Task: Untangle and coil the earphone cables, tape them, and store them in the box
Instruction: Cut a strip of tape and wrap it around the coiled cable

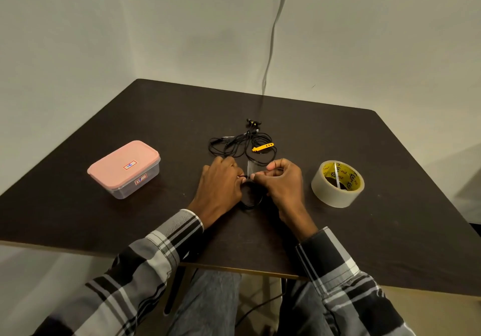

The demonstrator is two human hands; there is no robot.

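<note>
A dark table (104, 218) fills the view, pushed into the corner of pale walls (78, 36), and a person in a plaid shirt reaches over its near edge with both arms. To the left of the hands stands the box (124, 169), a clear tub with its pink lid on, well apart from them. To the right, near the right hand, a roll of clear tape (337, 184) rests tilted on the table. The left hand (220, 187) lies knuckles up with its fingers curled, pinching a coiled black earphone cable (251, 201) at its upper edge; the loop of the coil hangs out between the two wrists and rests on the table. The right hand (282, 183) is also curled, its thumb and fingertips pinching a short strip of clear tape (252, 168) that stands up just above the point where the two hands meet over the coil. Just beyond the hands lies a second earphone cable (240, 146), black and loosely tangled on the table, with a small yellow clip (263, 146) on its right side and the earbuds (253, 122) at its far end.
</note>
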